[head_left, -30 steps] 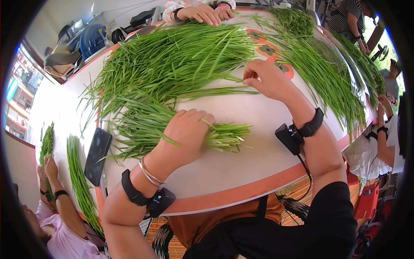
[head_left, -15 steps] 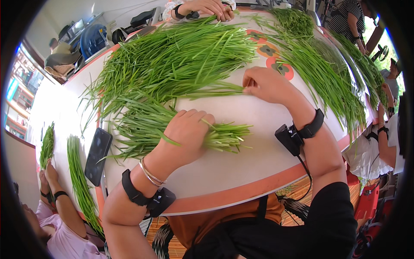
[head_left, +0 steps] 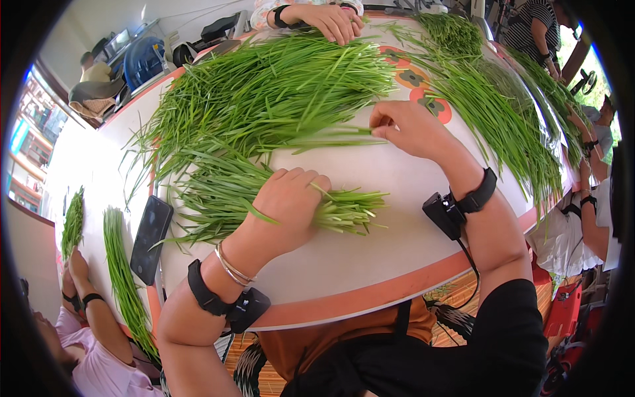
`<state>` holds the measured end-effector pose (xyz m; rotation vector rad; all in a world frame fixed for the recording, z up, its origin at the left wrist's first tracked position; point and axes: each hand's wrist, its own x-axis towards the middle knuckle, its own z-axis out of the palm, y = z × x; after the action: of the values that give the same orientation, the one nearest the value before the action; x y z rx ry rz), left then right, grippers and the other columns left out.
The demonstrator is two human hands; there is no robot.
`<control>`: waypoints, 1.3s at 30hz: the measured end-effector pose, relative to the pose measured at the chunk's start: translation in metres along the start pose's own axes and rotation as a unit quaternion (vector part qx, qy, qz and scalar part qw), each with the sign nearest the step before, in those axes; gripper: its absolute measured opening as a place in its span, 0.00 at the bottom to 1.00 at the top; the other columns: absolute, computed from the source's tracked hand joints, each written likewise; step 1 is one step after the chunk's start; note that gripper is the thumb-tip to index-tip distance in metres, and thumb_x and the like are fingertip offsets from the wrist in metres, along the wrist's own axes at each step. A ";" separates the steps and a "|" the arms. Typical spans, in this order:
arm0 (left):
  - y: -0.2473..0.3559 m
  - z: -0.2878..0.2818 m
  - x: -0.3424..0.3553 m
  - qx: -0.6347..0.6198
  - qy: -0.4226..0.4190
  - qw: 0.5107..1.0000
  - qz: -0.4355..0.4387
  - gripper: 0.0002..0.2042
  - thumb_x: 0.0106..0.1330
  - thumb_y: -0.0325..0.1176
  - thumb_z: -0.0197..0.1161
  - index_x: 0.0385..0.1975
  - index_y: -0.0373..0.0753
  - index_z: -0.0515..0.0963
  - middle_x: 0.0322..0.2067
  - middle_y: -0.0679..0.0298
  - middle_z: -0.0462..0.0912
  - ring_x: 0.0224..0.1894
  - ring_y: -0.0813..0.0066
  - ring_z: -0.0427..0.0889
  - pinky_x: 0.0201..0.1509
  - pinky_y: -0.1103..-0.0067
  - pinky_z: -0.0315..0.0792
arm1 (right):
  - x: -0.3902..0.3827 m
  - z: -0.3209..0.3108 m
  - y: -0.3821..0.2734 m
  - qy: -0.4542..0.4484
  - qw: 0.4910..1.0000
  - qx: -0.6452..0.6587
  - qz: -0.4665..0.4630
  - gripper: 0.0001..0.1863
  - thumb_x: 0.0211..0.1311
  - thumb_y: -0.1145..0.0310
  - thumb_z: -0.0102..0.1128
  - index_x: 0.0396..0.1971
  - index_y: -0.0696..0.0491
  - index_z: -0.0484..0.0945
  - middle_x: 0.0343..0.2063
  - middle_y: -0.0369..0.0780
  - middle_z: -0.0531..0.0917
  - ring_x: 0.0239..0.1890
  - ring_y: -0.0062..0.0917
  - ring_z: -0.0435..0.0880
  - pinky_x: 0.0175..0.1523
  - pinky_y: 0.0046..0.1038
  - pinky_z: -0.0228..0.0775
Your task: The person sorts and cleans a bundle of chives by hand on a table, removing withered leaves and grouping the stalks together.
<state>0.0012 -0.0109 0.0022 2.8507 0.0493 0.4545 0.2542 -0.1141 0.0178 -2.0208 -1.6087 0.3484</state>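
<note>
My left hand [head_left: 289, 204] is closed around a bunch of green chives [head_left: 352, 209] lying on the white table [head_left: 357, 278]. The pale cut ends stick out to the right of my fist, and the leaves fan out to the left. Farther up, my right hand [head_left: 411, 130] pinches the ends of a few chive stalks [head_left: 334, 137] between thumb and fingers. Those stalks stretch left, blurred, along the near edge of a large loose pile of chives [head_left: 271, 86]. A thin leaf hangs across the back of my left hand.
A black phone [head_left: 151, 239] and a narrow chive bundle [head_left: 121, 278] lie at the left. More chives [head_left: 499, 122] spread along the right side. Across the table, another person's hands [head_left: 327, 21] rest at the pile; a person at the left holds a small bundle [head_left: 73, 223].
The stalks in my right hand have lifted slightly, and the hand has shifted a little. My left hand stays on its bunch. The hands across the table have spread over the pile's edge.
</note>
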 end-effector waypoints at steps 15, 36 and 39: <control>0.000 0.000 -0.002 0.005 0.001 1.000 -0.006 0.17 0.45 0.31 0.70 0.35 0.41 0.72 0.30 0.62 0.75 0.37 0.59 0.75 0.43 0.68 0.68 | -0.002 0.004 -0.014 -0.042 0.994 0.100 -0.012 0.06 0.56 0.72 0.59 0.29 0.58 0.74 0.27 0.41 0.77 0.35 0.33 0.79 0.41 0.32 0.71; 0.005 -0.005 -0.005 0.028 -0.051 0.998 -0.019 0.18 0.45 0.31 0.70 0.36 0.40 0.73 0.34 0.60 0.76 0.41 0.59 0.75 0.48 0.68 0.69 | 0.003 0.004 -0.024 0.032 0.912 0.398 -0.097 0.07 0.70 0.68 0.50 0.36 0.57 0.70 0.30 0.38 0.79 0.32 0.21 0.80 0.41 0.26 0.72; 0.005 -0.005 -0.003 0.026 -0.060 0.998 -0.017 0.18 0.44 0.32 0.70 0.36 0.40 0.74 0.35 0.60 0.76 0.41 0.59 0.75 0.48 0.69 0.69 | 0.005 0.005 -0.014 0.057 0.905 0.408 -0.104 0.06 0.72 0.70 0.48 0.39 0.58 0.69 0.30 0.39 0.80 0.30 0.21 0.81 0.39 0.24 0.73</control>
<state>-0.0030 -0.0153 0.0069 2.9174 0.0884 0.2798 0.2414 -0.1058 0.0218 -1.1975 -1.2760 0.6726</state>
